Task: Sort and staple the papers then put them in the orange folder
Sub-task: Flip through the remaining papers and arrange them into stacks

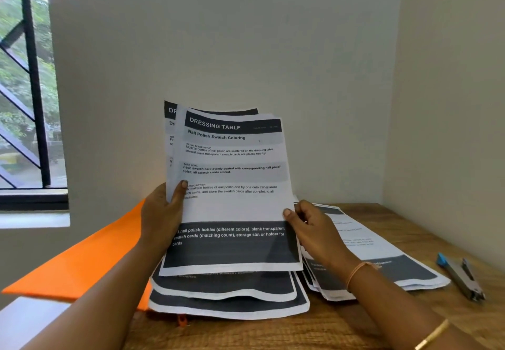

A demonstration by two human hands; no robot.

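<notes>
Held sheets (232, 174) up over the table, fanned; I judge them light, floppy, slick. Left hand (161, 213) pinches the left edge, right hand (311, 226) the right edge. I'd grip low, thumbs on top. Sheet count unclear.

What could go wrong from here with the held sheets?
1. The held sheets are fanned unevenly, and the left hand and right hand each have a grip only on a side edge; one could slip out or lose its order.
2. The second pile lies right beside them on the table; a dropped sheet could mix into it.
3. The orange folder seems to overhang the table's left edge and might slide off.
</notes>
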